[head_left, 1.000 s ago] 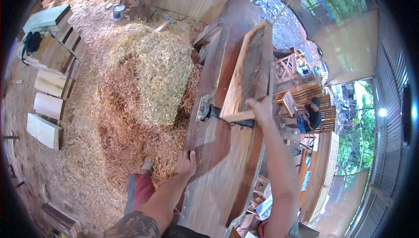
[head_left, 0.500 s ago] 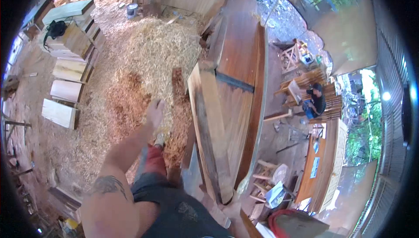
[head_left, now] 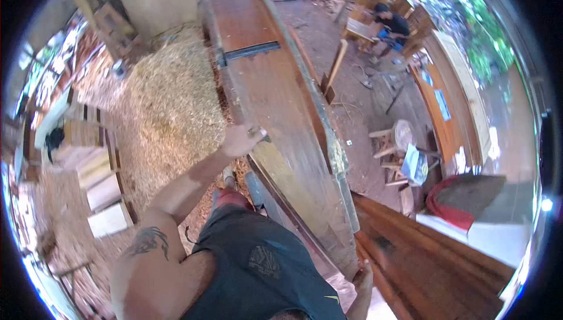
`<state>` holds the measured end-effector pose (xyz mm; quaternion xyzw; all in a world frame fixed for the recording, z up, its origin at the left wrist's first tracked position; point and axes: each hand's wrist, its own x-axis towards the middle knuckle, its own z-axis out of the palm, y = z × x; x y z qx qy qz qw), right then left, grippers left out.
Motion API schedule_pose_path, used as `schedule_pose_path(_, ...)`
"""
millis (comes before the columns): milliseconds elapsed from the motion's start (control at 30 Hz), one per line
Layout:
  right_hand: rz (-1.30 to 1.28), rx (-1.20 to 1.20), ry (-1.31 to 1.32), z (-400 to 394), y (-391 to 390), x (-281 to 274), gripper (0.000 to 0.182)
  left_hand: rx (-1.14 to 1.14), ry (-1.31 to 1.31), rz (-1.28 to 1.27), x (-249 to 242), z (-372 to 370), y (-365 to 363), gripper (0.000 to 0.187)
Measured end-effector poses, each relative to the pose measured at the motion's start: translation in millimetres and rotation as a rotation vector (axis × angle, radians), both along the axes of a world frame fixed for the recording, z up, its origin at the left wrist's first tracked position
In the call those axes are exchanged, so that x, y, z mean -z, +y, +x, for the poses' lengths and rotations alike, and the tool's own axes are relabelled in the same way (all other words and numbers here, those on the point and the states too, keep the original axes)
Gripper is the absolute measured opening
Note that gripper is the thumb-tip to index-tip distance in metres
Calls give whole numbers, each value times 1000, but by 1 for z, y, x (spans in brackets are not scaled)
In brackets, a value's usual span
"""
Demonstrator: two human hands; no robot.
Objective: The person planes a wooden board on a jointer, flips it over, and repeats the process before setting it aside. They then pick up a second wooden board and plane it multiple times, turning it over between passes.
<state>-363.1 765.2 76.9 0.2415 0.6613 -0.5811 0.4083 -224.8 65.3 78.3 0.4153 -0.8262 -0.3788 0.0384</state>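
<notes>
Sawdust-strewn open workshop: the left hand (head_left: 240, 139) grips the near edge of a long plank (head_left: 281, 103) on the planer table; the right hand (head_left: 360, 279), blurred below, grip unreadable.

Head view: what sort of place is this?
Probably an open-air woodworking yard: a long planer table, a big heap of wood shavings, stacked boards.

Left hand (head_left: 239, 140) swung back onto long plank (head_left: 275, 103) edge; plank now lying flat.
</notes>
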Motion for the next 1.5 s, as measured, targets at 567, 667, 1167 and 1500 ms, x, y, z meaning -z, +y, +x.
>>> schedule_pose_path(567,1147,-970,379,212,128,112,27,467,240,616,84,-8,54,43)
schedule_pose_path(667,1262,-677,364,220,80,104,37,244,137,1111,122,-11,39,45)
schedule_pose_path(1167,370,482,142,146,78,153,23,566,216,607,73,-88,31,66)
schedule_pose_path(1500,433,458,212,132,4,104,27,228,551,1589,89,10,-45,124)
